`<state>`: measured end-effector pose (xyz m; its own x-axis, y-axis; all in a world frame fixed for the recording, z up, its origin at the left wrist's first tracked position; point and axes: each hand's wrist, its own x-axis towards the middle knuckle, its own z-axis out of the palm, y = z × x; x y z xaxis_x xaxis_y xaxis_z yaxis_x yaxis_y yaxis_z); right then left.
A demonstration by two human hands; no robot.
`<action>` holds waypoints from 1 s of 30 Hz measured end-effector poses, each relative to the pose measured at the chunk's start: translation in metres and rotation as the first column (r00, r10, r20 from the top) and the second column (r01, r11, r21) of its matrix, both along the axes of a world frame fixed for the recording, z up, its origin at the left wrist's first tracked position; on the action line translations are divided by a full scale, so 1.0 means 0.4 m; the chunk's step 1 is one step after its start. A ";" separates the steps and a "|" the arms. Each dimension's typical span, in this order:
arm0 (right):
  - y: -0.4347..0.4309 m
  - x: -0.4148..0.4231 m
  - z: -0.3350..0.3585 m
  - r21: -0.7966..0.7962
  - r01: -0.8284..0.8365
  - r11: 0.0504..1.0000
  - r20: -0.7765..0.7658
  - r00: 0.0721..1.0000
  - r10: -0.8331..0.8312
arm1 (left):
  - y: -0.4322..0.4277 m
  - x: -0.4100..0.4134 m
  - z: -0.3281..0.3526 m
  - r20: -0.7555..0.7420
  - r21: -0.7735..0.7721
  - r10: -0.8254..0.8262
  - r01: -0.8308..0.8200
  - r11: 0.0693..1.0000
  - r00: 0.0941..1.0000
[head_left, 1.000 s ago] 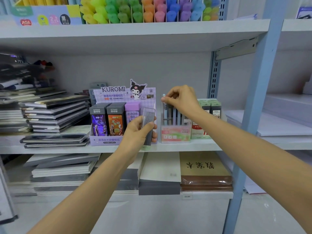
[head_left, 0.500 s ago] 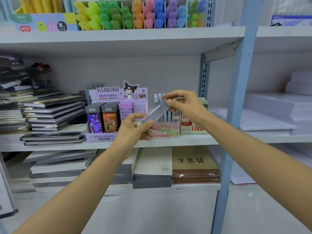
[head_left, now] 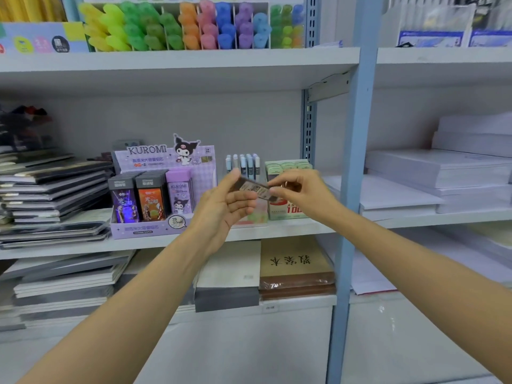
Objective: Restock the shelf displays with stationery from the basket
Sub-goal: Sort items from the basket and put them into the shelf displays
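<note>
1. Holding a small flat lead case (head_left: 255,189) between both hands, out in front of the middle shelf (head_left: 277,231). Held a second ago by the left hand (head_left: 223,207) alone, upright before the purple display box (head_left: 163,230), with the right hand (head_left: 303,192) then up at the pens (head_left: 243,163).
2. Turned since half a second ago from a slant rising rightward to nearly level, with a printed face upward, too blurred to read.
3. Gripped at its left end by the left hand's thumb and curled fingers; pinched at its right end by the right hand's thumb and fingertips.
4. On the upper shelf: a divided rack (head_left: 268,23) of highlighters (head_left: 191,31), running yellow, green, orange, pink, blue, purple.
5. On the middle shelf, left to right:
   - stacked dark notebooks (head_left: 50,187);
   - the purple display box, with upright lead cases in dark purple, orange and lilac;
   - a clear box (head_left: 256,217) with the pale blue and white pens standing in it;
   - green-topped packs (head_left: 288,166) just beside that.
6. Readable: "KUROMI" on the display's header card and on the lilac case; "2B 0.5mm" on a round sticker at the box front; red "100", partly hidden, on the green-topped packs.
</note>
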<state>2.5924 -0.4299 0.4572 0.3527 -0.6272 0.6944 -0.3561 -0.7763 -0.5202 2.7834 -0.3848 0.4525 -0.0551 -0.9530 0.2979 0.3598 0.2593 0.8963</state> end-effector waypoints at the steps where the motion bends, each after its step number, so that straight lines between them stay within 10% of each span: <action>1: 0.001 -0.004 0.000 0.021 0.000 1.000 0.048 0.999 -0.001 | -0.003 -0.006 -0.001 0.056 -0.019 -0.005 0.006 1.000 0.998; 9: 0.013 -0.034 -0.016 0.258 -0.097 0.961 0.127 0.990 0.066 | -0.039 -0.063 -0.072 0.480 -0.345 0.354 -0.198 0.917 0.803; 13: 0.013 -0.031 0.008 0.208 -0.097 0.973 0.209 0.977 0.052 | -0.049 -0.077 -0.079 0.650 -0.580 0.546 -0.120 0.806 0.529; 20: -0.019 -0.057 0.073 0.093 0.080 0.992 0.276 0.956 -0.103 | -0.055 -0.052 -0.098 0.499 -0.853 0.855 -0.097 0.513 0.140; 25: -0.055 -0.070 0.090 0.043 0.219 0.975 0.374 0.901 -0.219 | -0.067 -0.031 -0.129 0.597 -0.800 0.796 0.007 0.600 -0.100; 30: -0.078 -0.035 0.047 0.032 0.227 0.973 0.254 0.940 -0.227 | -0.072 -0.030 -0.134 0.588 -0.805 0.801 0.014 0.593 -0.111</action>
